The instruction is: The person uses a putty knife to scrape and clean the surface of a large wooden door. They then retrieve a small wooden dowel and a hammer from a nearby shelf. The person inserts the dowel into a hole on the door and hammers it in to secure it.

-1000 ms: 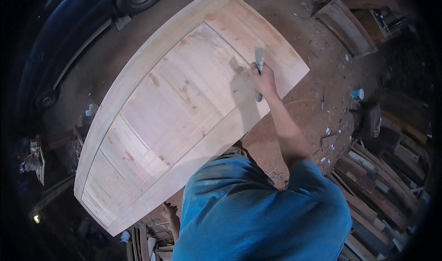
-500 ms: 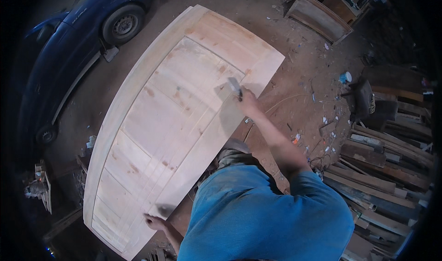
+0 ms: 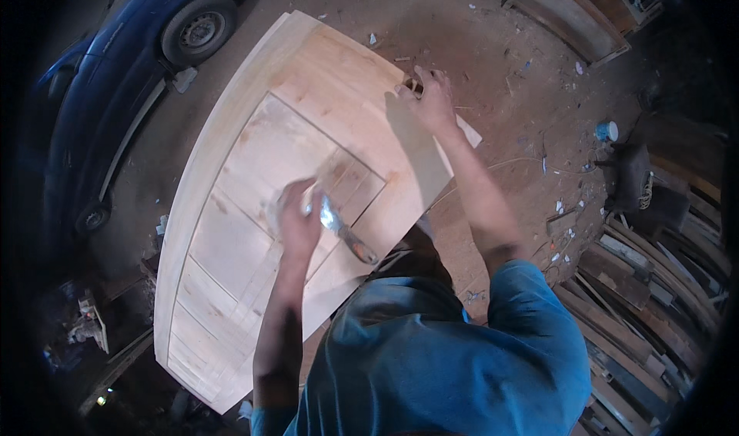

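Pale wood makes the one panel (image 3: 239, 224) lying before the person. Two hands are over it: the left hand (image 3: 299, 217), blurred, is closed around the blade end of one knife (image 3: 358, 247), handle toward the body; the right hand (image 3: 433, 101) is half-curled at the edge, its hold impossible to tell. Surface work seems in hand; the next move likely calls for a steady knife grip. One car (image 3: 115, 74) shows two wheels (image 3: 198, 30).

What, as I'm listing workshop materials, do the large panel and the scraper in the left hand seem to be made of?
Large panel: pale wood, apparently bare, judging by its matt surface and brownish patches. Scraper: its blade looks like smooth metal, from the bright glint; its dull, dark handle could be wood or plastic.
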Demonstrator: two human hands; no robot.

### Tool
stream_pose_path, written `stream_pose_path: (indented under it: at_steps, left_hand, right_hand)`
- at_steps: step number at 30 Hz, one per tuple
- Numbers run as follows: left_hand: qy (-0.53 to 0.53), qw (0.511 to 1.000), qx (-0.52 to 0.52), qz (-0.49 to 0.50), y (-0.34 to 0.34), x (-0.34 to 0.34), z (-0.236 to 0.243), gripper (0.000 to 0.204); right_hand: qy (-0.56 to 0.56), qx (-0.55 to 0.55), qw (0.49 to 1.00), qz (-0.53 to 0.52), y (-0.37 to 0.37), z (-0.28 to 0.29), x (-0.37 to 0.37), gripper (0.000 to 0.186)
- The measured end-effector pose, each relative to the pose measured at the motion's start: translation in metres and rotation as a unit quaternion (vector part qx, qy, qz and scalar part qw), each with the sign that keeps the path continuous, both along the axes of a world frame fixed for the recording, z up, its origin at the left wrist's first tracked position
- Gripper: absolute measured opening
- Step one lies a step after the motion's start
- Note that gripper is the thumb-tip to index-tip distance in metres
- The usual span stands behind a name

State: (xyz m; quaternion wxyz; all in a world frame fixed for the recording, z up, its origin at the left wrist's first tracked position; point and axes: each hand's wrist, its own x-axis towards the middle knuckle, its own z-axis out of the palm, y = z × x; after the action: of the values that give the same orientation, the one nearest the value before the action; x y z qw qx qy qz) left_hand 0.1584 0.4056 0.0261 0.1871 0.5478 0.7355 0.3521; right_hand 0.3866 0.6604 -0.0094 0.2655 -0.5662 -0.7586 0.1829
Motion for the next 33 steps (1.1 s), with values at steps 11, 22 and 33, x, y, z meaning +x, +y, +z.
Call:
stream_pose_path:
  at_steps: [11, 22, 33]
  left_hand:
    - [0.245, 0.959, -0.026, -0.142, 0.226, 0.08, -0.063, 0.049]
    - [0.251, 0.953, -0.046, -0.162, 0.235, 0.072, -0.065, 0.052]
    - [0.24, 0.954, -0.035, -0.179, 0.239, 0.068, -0.064, 0.05]
  right_hand:
    - [0.134, -0.375, 0.916, 0.052, 0.066, -0.054, 0.022, 0.057]
    - [0.121, -0.483, 0.866, 0.051, 0.081, -0.023, 0.016, 0.058]
    - [0.12, -0.38, 0.916, 0.04, 0.072, -0.04, 0.009, 0.047]
